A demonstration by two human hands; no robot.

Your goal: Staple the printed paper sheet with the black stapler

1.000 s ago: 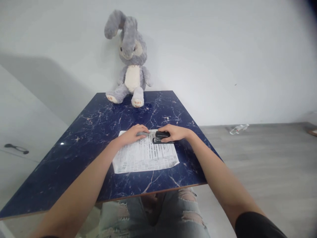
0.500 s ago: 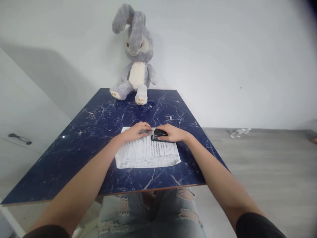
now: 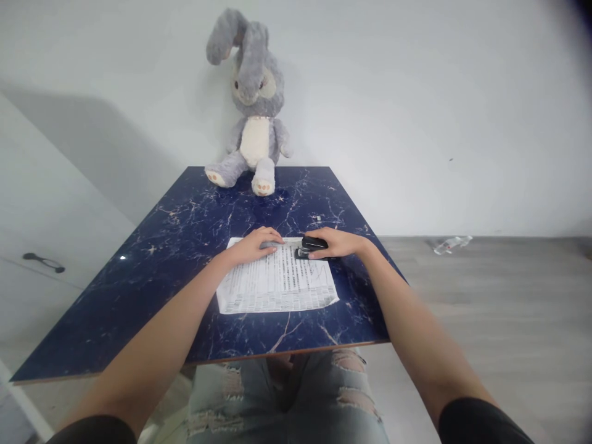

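Printed sheets of paper (image 3: 277, 287) lie on the dark blue marbled table, in front of my body. My left hand (image 3: 254, 245) rests on their upper left part, fingers stretched out to the right and thumb apart, holding nothing. A black stapler (image 3: 314, 243) is in my right hand (image 3: 340, 242), with its front end pointing left over the upper right part of the paper. My fingers wrap around its rear half and hide it. Whether the stapler touches the paper I cannot tell.
A grey plush rabbit (image 3: 255, 139) sits at the far edge of the table (image 3: 152, 271) against the wall. A small pale object (image 3: 317, 218) lies beyond the paper. On the floor to the right is a clear plastic item (image 3: 452, 244). A cabinet handle (image 3: 44, 262) shows at left.
My right hand has moved to the right with the stapler, away from my left hand, uncovering more print. The left hand and the paper stay in place.
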